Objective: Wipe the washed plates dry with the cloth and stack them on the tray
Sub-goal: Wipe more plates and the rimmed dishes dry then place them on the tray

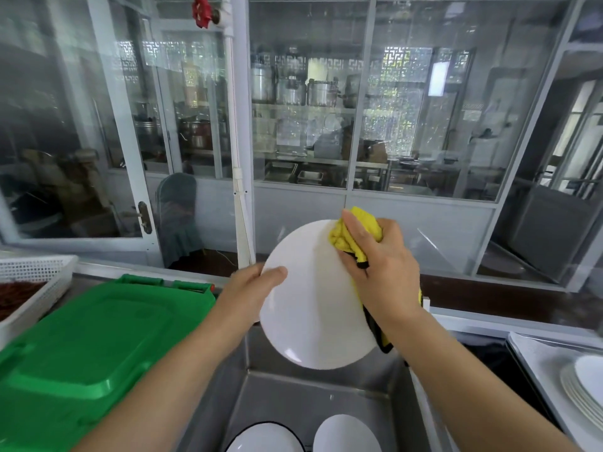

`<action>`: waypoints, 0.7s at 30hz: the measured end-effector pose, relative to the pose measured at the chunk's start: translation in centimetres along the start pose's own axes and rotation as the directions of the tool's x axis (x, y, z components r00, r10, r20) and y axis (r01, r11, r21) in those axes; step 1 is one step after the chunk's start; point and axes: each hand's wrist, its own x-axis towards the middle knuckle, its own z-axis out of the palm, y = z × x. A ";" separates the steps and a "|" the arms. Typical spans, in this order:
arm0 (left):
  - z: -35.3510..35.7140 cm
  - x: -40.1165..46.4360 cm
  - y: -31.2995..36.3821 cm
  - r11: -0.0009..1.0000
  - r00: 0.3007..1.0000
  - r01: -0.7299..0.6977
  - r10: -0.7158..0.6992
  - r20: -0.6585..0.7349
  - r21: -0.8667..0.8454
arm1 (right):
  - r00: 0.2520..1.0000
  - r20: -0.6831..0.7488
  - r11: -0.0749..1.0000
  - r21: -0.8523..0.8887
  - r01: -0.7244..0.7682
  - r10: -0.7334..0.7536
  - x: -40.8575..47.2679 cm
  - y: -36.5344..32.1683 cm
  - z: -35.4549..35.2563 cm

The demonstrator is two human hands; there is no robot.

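Your left hand [251,287] pinches the white plate [318,295] at its nine o'clock rim, thumb pressed on the near face and the fingers hidden behind, so the plate stands tilted in the air above the steel sink [293,396]. Treat it as stiff, smooth and breakable: if it is wet it will likely be slick, so that rim pinch is the right place to hold, and it probably weighs enough to want a firm wrist. Your forearm comes up from seven o'clock, wrist nearly straight.

Your right hand [380,265] is closed around the bunched yellow cloth [355,234], pressing it against the plate at about one o'clock; a loose tail with dark edging hangs down past the plate's three o'clock edge. The cloth is soft and should mould to the curve. This forearm rises from five o'clock, wrist bent inward.

Two more plates [346,433] lie in the sink at six o'clock. The stack of dried plates [584,386] sits on the tray [535,357] at four o'clock.
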 end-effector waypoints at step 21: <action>0.9 1.4 2.1 0.995 0.983 -0.073 0.058 -0.176 -0.075 | 0.996 -0.030 0.945 -0.322 0.064 -0.078 -1.6 -0.1 0.6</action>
